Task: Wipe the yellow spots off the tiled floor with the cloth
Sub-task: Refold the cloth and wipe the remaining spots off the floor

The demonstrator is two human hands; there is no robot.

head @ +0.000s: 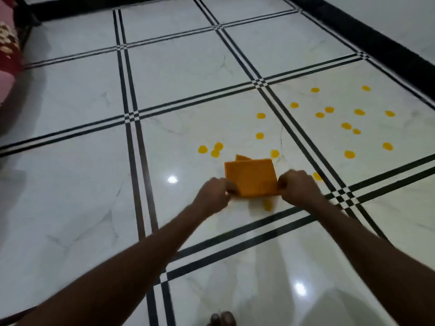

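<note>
An orange folded cloth (250, 177) is held just above the white tiled floor (82, 184). My left hand (213, 196) grips its near left corner and my right hand (297, 188) grips its near right corner. Several yellow spots lie on the tiles around and beyond the cloth: a cluster (213, 149) just past it on the left, one spot (267, 204) under its near edge, one (317, 176) beside my right hand, and many more (346, 125) scattered on the tile to the right.
Black double lines (131, 114) divide the tiles. A black skirting border (376, 38) runs along the right and far walls. A pink and red patterned fabric (7, 55) sits at the far left edge. My toes (222, 318) show at the bottom.
</note>
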